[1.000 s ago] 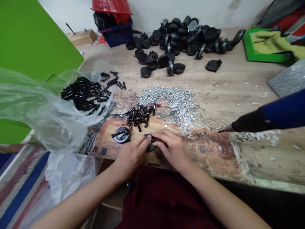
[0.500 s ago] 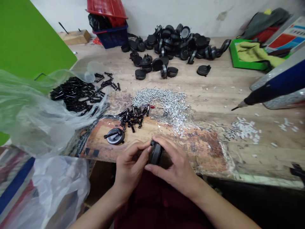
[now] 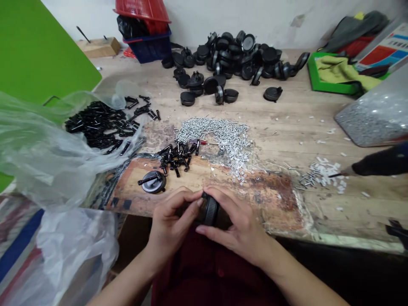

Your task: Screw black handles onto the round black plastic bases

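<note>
A round black plastic part (image 3: 209,210) with a ribbed rim is held on edge at the near edge of the wooden table (image 3: 287,123). My left hand (image 3: 170,221) pinches it from the left and my right hand (image 3: 237,223) wraps it from the right; both are closed on it. Another round black part with a lever (image 3: 153,182) lies on the table to the left. Behind my hands lie a small heap of black pins (image 3: 178,155) and a spread of silver screws (image 3: 219,131).
A clear plastic bag (image 3: 41,153) with black pins (image 3: 98,123) spills at left. A pile of round black parts (image 3: 232,57) lies at the back, by a red basket (image 3: 142,10) and a blue bin (image 3: 149,46). At right are a green tray (image 3: 331,87), a bag of screws (image 3: 372,117) and a hanging power screwdriver (image 3: 372,165).
My hands lifted the black part off the table and turned it on edge. The screwdriver at right swung away and is now low at the right edge.
</note>
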`<move>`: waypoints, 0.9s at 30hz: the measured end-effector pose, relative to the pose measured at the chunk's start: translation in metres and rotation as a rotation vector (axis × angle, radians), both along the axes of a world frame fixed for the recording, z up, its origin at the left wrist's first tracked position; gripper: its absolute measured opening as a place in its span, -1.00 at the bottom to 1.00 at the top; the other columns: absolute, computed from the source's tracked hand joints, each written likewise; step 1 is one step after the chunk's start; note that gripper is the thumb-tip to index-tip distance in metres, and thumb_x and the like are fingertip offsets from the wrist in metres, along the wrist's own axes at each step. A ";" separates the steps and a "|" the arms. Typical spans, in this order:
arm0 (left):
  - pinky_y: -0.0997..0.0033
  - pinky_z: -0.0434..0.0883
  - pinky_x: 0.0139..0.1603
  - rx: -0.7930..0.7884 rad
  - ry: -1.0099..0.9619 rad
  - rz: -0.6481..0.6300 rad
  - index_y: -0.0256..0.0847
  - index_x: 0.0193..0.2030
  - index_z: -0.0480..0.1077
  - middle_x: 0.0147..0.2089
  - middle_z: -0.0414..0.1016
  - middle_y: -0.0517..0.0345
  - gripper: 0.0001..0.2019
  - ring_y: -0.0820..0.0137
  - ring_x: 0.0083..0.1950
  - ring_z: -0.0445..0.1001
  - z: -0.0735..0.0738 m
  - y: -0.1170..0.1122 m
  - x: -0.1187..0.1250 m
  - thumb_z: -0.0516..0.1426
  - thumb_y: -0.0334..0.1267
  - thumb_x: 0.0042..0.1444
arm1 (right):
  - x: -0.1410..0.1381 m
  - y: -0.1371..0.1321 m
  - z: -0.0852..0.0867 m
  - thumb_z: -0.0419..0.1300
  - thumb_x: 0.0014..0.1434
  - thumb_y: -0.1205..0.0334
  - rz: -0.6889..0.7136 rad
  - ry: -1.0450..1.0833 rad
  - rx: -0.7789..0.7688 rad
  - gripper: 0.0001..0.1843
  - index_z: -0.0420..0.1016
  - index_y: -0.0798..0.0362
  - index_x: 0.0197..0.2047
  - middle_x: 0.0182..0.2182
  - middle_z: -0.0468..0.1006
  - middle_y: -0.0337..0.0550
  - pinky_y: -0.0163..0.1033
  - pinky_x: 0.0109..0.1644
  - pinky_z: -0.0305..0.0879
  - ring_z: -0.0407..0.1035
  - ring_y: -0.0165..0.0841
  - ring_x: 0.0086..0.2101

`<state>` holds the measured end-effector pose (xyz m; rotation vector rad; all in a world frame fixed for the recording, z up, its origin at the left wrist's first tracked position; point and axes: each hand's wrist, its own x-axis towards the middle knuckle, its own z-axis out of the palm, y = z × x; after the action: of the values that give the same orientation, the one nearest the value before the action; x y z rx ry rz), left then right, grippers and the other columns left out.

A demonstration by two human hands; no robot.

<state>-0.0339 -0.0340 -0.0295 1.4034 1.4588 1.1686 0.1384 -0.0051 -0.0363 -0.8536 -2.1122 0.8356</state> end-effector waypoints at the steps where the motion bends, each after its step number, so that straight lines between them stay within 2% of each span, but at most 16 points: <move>1: 0.52 0.36 -0.34 0.006 0.001 0.009 -0.15 -0.22 0.51 -0.33 0.49 0.18 -0.88 0.47 -0.32 0.44 0.000 0.000 0.001 0.18 -0.38 0.10 | 0.000 0.000 0.000 0.27 0.10 0.08 -0.006 0.007 0.005 -0.35 0.16 0.11 0.18 0.06 0.39 0.00 -0.30 0.23 0.20 0.27 -0.37 0.10; 6: 0.52 0.41 -0.26 0.032 0.024 0.081 -0.13 -0.18 0.49 -0.29 0.53 0.19 -0.85 0.46 -0.27 0.48 0.002 -0.002 0.009 0.18 -0.38 0.10 | 0.001 0.000 0.000 0.31 0.03 0.02 -0.043 0.038 -0.056 -0.28 0.16 0.00 0.20 0.12 0.34 -0.02 -0.16 0.23 0.21 0.23 -0.28 0.14; 9: 0.51 0.43 -0.26 0.060 0.025 0.130 -0.13 -0.15 0.47 -0.27 0.52 0.19 -0.83 0.45 -0.29 0.49 0.000 -0.001 0.017 0.18 -0.37 0.10 | 0.001 -0.002 0.000 0.33 -0.02 -0.06 -0.191 0.070 -0.129 -0.25 0.20 -0.04 0.18 0.14 0.26 0.01 -0.03 0.22 0.22 0.18 -0.17 0.16; 11: 0.55 0.41 -0.42 0.055 -0.029 0.140 -0.13 -0.15 0.45 -0.31 0.50 0.21 -0.84 0.51 -0.42 0.46 -0.004 0.001 0.023 0.18 -0.35 0.11 | 0.001 -0.004 -0.002 0.26 0.08 0.00 -0.274 0.083 -0.179 -0.37 0.21 -0.06 0.18 0.08 0.29 0.01 -0.03 0.18 0.26 0.23 -0.19 0.12; 13: 0.59 0.35 -0.56 0.025 -0.105 0.121 -0.14 -0.15 0.41 -0.39 0.45 0.26 -0.86 0.56 -0.55 0.37 -0.008 0.004 0.030 0.17 -0.33 0.12 | 0.002 -0.005 -0.005 0.16 0.19 0.14 -0.296 0.087 -0.222 -0.50 0.20 -0.08 0.19 0.04 0.35 -0.03 -0.06 0.16 0.28 0.28 -0.24 0.08; 15: 0.58 0.34 -0.57 0.002 -0.109 0.078 -0.15 -0.15 0.39 -0.43 0.42 0.28 -0.86 0.57 -0.58 0.34 -0.011 0.006 0.036 0.16 -0.32 0.13 | 0.006 -0.005 -0.009 0.11 0.23 0.23 -0.296 0.097 -0.265 -0.54 0.20 -0.09 0.19 0.06 0.37 -0.06 -0.07 0.17 0.27 0.29 -0.26 0.08; 21: 0.51 0.37 -0.36 0.023 0.184 -0.095 -0.18 -0.18 0.44 -0.36 0.49 0.18 -0.88 0.46 -0.38 0.45 -0.009 0.017 0.033 0.11 -0.29 0.18 | 0.030 -0.001 -0.019 0.11 0.21 0.26 -0.381 0.239 -0.515 -0.58 0.29 -0.10 0.15 0.08 0.43 -0.10 -0.10 0.12 0.33 0.37 -0.26 0.04; 24: 0.52 0.35 -0.36 0.008 0.305 -0.081 -0.21 -0.24 0.43 -0.35 0.50 0.17 -0.88 0.46 -0.39 0.43 -0.010 0.035 0.025 0.09 -0.25 0.18 | 0.040 0.001 -0.019 0.13 0.19 0.22 -0.410 0.328 -0.638 -0.60 0.33 -0.04 0.11 0.00 0.50 -0.08 -0.15 0.01 0.42 0.45 -0.27 -0.06; 27: 0.50 0.34 -0.36 0.023 0.415 -0.079 -0.23 -0.28 0.41 -0.36 0.48 0.17 -0.85 0.44 -0.38 0.43 -0.014 0.060 0.019 0.08 -0.21 0.18 | 0.045 0.004 -0.020 0.13 0.18 0.19 -0.426 0.383 -0.678 -0.63 0.36 0.01 0.07 -0.02 0.53 -0.07 -0.20 -0.06 0.44 0.48 -0.29 -0.10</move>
<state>-0.0149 0.0262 -0.0433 1.7789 1.6525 0.8792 0.1835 -0.0013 -0.0560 -1.3010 -1.2449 1.3692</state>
